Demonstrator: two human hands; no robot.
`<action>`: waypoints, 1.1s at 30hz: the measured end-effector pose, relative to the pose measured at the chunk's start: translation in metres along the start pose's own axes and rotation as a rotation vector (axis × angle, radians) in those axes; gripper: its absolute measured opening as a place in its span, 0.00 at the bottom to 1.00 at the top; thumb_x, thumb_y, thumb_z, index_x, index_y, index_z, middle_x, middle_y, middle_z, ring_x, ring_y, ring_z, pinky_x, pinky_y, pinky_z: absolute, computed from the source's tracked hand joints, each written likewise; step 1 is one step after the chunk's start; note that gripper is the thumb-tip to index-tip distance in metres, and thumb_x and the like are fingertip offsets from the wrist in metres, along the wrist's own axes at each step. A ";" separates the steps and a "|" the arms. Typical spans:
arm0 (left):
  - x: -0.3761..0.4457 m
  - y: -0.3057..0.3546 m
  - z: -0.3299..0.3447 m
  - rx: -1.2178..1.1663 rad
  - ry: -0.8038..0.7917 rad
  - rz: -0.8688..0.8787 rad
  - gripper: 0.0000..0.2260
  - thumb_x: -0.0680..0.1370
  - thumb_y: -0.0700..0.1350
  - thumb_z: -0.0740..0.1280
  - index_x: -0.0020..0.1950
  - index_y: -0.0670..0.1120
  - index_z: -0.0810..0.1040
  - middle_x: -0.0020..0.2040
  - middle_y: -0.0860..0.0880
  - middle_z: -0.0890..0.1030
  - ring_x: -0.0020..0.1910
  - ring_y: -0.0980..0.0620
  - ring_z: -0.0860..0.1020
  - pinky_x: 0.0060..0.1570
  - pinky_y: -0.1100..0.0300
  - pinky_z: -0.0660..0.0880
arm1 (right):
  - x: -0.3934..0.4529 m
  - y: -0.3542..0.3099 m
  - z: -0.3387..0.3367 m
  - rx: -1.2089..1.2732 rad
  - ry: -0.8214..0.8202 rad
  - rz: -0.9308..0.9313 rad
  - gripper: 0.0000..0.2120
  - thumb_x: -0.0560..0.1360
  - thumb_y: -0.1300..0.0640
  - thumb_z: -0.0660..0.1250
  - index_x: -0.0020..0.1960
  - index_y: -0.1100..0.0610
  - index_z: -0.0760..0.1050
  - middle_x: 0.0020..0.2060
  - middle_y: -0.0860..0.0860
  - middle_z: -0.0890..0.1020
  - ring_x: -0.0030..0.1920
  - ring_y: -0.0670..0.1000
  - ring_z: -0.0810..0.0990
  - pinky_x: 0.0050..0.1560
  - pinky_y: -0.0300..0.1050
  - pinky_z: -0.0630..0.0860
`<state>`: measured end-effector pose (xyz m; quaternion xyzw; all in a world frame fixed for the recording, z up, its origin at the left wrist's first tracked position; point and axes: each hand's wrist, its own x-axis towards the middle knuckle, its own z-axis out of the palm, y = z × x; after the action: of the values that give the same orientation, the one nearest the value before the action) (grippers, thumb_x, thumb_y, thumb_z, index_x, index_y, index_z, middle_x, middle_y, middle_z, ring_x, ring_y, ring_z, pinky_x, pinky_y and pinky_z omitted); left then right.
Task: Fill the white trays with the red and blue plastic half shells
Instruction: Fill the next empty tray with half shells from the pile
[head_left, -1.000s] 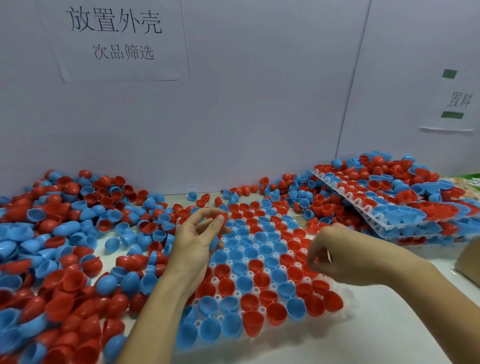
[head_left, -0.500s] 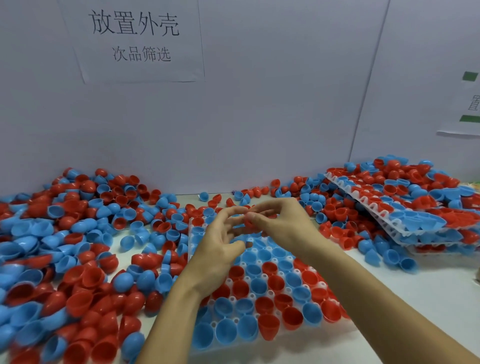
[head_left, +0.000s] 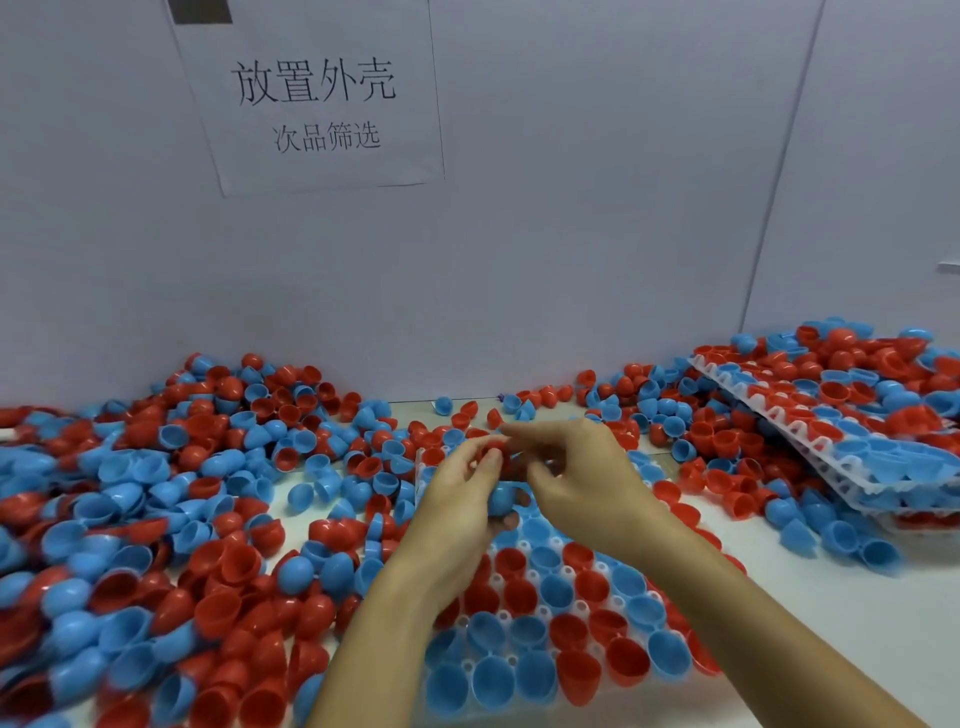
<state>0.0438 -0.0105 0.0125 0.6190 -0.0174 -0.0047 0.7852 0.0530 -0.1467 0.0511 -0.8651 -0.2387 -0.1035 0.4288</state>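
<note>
Both hands hold together above tray as 0.5 s ago | left hand grips one blue shell, pinches one red shell | right hand fingertips pinched at it | one white tray beneath, near-full | two stacked trays right

The left hand and right hand cover the white tray's far cells. Motion blur hides what their fingertips pinch. The right edge crops the stacked trays.

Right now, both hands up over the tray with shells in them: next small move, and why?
Probably lower the right hand and seat its red shell in a far tray pocket: near rows are filled, and the left hand holds a blue shell.
</note>
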 end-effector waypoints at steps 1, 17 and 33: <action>0.002 0.006 -0.007 0.033 0.073 0.006 0.11 0.86 0.46 0.59 0.59 0.48 0.81 0.47 0.46 0.86 0.43 0.50 0.81 0.40 0.58 0.77 | 0.000 0.001 -0.003 0.018 -0.002 -0.005 0.22 0.77 0.68 0.61 0.68 0.53 0.77 0.52 0.40 0.82 0.52 0.36 0.81 0.52 0.28 0.77; 0.088 0.043 -0.097 1.388 0.102 0.151 0.13 0.83 0.39 0.64 0.66 0.44 0.79 0.65 0.47 0.80 0.64 0.49 0.77 0.65 0.56 0.73 | -0.001 0.033 -0.040 -0.074 0.008 0.041 0.17 0.80 0.62 0.64 0.63 0.46 0.79 0.51 0.37 0.81 0.52 0.33 0.77 0.47 0.25 0.74; 0.146 0.027 -0.133 1.633 0.089 -0.048 0.08 0.80 0.45 0.66 0.59 0.51 0.76 0.61 0.47 0.78 0.54 0.49 0.76 0.54 0.52 0.75 | 0.004 0.040 -0.053 -0.051 0.004 0.050 0.16 0.79 0.61 0.65 0.58 0.40 0.79 0.47 0.36 0.83 0.52 0.36 0.79 0.52 0.38 0.80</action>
<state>0.1939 0.1206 0.0106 0.9957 0.0291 0.0170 0.0867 0.0775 -0.2080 0.0567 -0.8813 -0.2133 -0.1008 0.4094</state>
